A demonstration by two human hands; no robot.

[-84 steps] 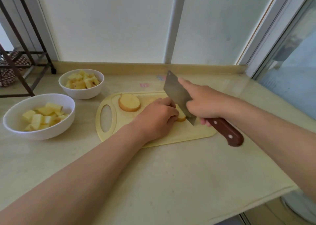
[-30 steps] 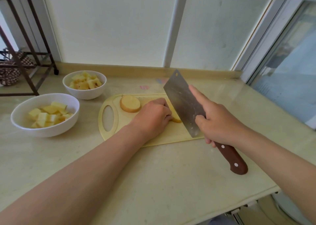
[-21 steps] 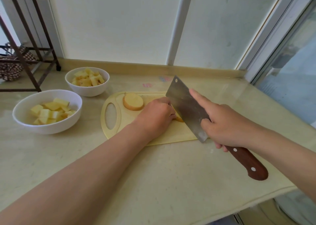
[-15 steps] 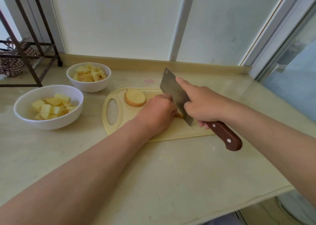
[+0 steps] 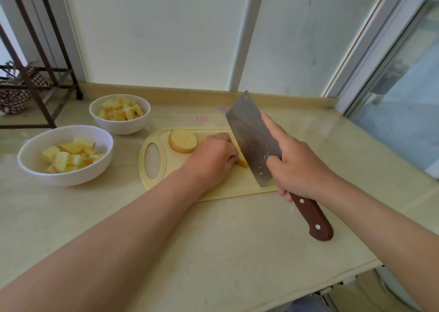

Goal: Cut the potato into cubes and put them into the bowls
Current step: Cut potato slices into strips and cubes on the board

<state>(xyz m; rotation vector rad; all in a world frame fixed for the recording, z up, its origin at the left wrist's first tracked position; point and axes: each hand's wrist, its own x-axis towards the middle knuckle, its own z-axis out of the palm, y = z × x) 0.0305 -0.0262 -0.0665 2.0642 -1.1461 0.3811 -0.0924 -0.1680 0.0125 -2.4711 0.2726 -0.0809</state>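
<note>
- Step in hand, as I judge it: dicing the potato piece (image 5: 242,163) on the cutting board (image 5: 237,190). The blade is up between strokes.
- Left hand (image 5: 212,161): fingers (image 5: 231,155) are curled down over the potato piece, pinning it to the board. Most of the piece is hidden under the hand. Only a yellow corner shows on the blade side.
- Right hand (image 5: 298,171): clenched round the cleaver (image 5: 251,138) where the blade meets the wooden handle, index finger straight along the flat. The blade is tilted, far corner high and heel low over the board.
- The edge is just beside the left knuckles. I cannot tell whether it touches the potato.
- Potato round (image 5: 182,141): uncut, flat on the board by the handle hole, just beside the left hand and apart from the blade.
- Near bowl (image 5: 64,178) and far bowl (image 5: 121,127): on the bench (image 5: 225,240) left of the board, each partly filled with cubes.
- Method: tuck the fingertips behind the knuckles and let the flat ride against them.
- Drop the blade straight and step the left hand back evenly, so the cubes match those already in the bowls.
- Risk: the piece is small and nearly covered, so a slip puts the fingertips under the edge. Use short, low strokes.
- Left to do, judged: finish this piece, dice the round, and move the cubes to the bowls.
</note>
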